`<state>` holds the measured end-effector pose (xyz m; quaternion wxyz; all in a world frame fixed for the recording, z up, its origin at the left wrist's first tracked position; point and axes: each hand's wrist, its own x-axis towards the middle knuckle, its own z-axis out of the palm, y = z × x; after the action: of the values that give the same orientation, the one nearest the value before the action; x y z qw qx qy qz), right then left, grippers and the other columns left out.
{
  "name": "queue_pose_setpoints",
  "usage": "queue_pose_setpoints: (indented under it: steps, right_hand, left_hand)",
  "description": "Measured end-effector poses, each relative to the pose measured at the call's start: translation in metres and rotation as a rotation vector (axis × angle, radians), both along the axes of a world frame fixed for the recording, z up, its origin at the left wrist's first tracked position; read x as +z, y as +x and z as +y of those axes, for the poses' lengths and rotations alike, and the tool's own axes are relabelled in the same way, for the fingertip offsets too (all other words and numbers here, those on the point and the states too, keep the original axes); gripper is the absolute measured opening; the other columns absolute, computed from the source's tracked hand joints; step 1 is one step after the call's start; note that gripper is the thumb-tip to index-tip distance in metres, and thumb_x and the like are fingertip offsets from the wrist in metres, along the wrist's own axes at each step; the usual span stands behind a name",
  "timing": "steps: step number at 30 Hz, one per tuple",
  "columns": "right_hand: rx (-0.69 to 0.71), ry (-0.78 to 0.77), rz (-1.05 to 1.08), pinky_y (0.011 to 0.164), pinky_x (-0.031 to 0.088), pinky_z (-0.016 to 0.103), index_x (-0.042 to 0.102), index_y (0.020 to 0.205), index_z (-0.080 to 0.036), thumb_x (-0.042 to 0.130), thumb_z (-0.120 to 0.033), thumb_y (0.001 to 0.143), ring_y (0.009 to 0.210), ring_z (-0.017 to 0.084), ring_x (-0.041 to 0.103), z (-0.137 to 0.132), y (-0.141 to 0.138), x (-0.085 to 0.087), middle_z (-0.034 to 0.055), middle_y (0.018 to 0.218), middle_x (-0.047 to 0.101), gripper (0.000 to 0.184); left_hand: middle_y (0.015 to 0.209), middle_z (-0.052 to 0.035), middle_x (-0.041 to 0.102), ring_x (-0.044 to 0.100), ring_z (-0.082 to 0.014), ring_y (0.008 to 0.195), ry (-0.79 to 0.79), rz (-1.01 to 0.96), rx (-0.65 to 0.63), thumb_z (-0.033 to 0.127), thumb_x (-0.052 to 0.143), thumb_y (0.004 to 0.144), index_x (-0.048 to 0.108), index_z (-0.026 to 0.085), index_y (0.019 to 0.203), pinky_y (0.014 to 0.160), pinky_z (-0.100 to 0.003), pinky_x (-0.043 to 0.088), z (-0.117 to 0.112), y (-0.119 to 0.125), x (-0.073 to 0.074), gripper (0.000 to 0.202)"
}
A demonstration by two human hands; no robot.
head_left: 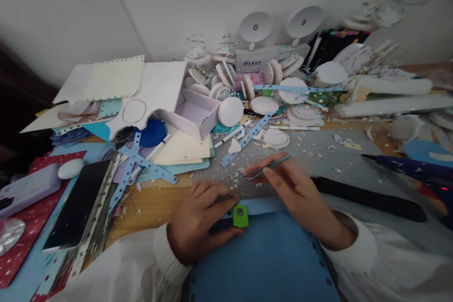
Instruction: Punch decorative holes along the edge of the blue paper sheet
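Note:
My left hand [205,217] grips a small green craft punch [240,217] between thumb and fingers. The punch sits at the upper edge of a large blue sheet of paper [262,255] that has punched holes along its sides. In my right hand [293,188] is a thin pair of teal tweezers [279,161], pinched between thumb and fingers. The tweezers' tips point left, toward small pale paper bits [236,180] scattered on a grey mat [318,146]. I cannot make out whether the tips hold a bit.
A dark glue gun [399,167] lies at the right beside a long black object [371,198]. On the left are a phone [79,205] and punched blue strips [148,165]. Behind stand a lilac box [205,127], several white discs [230,112] and a two-headed lamp [256,27].

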<state>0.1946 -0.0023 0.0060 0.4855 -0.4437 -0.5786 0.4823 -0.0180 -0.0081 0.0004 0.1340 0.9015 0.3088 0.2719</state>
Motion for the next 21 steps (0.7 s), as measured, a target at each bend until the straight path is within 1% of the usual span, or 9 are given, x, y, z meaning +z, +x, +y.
queue_pose_setpoints:
  steps: [3, 8, 11, 16, 19, 21]
  right_hand:
    - [-0.023, 0.001, -0.069, 0.084, 0.054, 0.036, 0.055, 0.091, -0.025, 0.051, -0.031, 0.09, 0.092, 0.019, 0.066, 0.001, 0.0, 0.0, 0.004, 0.093, 0.069, 0.007]
    - [-0.043, -0.059, -0.088, 0.08, 0.054, 0.034, 0.058, 0.091, -0.023, 0.053, -0.033, 0.089, 0.089, 0.019, 0.066, 0.004, 0.002, -0.001, 0.0055, 0.092, 0.07, 0.011]
    - [-0.068, -0.103, -0.058, 0.079, 0.054, 0.034, 0.058, 0.091, -0.022, 0.054, -0.036, 0.087, 0.088, 0.019, 0.066, 0.006, 0.002, -0.004, 0.0054, 0.092, 0.07, 0.014]
    - [-0.104, -0.145, 0.07, 0.08, 0.054, 0.035, 0.057, 0.09, -0.022, 0.056, -0.036, 0.087, 0.087, 0.018, 0.066, 0.008, 0.003, -0.007, 0.004, 0.09, 0.07, 0.014]
    - [-0.16, -0.101, 0.17, 0.08, 0.054, 0.038, 0.057, 0.093, -0.024, 0.056, -0.035, 0.087, 0.09, 0.02, 0.065, 0.011, 0.012, 0.0, 0.0029, 0.092, 0.069, 0.012]
    - [-0.255, 0.018, 0.138, 0.078, 0.053, 0.037, 0.057, 0.093, -0.026, 0.055, -0.034, 0.088, 0.09, 0.02, 0.064, 0.015, 0.021, 0.008, 0.0021, 0.091, 0.067, 0.01]
  left_hand:
    - [0.103, -0.0111, 0.065, 0.058, -0.0244, 0.092, -0.024, 0.024, 0.003, 0.036, 0.063, 0.081, 0.062, 0.017, 0.106, 0.078, -0.04, 0.048, 0.0, 0.0, 0.0, 0.032]
    - [0.121, -0.0126, 0.06, 0.053, -0.0266, 0.111, -0.071, 0.104, -0.017, 0.039, 0.058, 0.084, 0.057, 0.016, 0.11, 0.09, -0.043, 0.044, 0.0, -0.001, -0.003, 0.034]
    - [0.129, -0.0133, 0.055, 0.047, -0.0282, 0.119, -0.113, 0.172, -0.039, 0.04, 0.055, 0.086, 0.055, 0.016, 0.11, 0.094, -0.045, 0.041, 0.001, -0.001, -0.002, 0.034]
    - [0.131, -0.0117, 0.054, 0.046, -0.0291, 0.121, -0.16, 0.229, -0.045, 0.041, 0.052, 0.087, 0.053, 0.016, 0.113, 0.094, -0.046, 0.041, 0.002, 0.001, 0.003, 0.036]
    - [0.132, -0.0117, 0.053, 0.046, -0.0284, 0.12, -0.153, 0.241, -0.045, 0.04, 0.051, 0.088, 0.053, 0.016, 0.113, 0.094, -0.045, 0.041, 0.002, 0.002, 0.004, 0.034]
    - [0.131, -0.0119, 0.054, 0.047, -0.0278, 0.12, -0.143, 0.239, -0.042, 0.039, 0.051, 0.088, 0.054, 0.016, 0.112, 0.094, -0.044, 0.042, 0.002, 0.002, 0.003, 0.034]
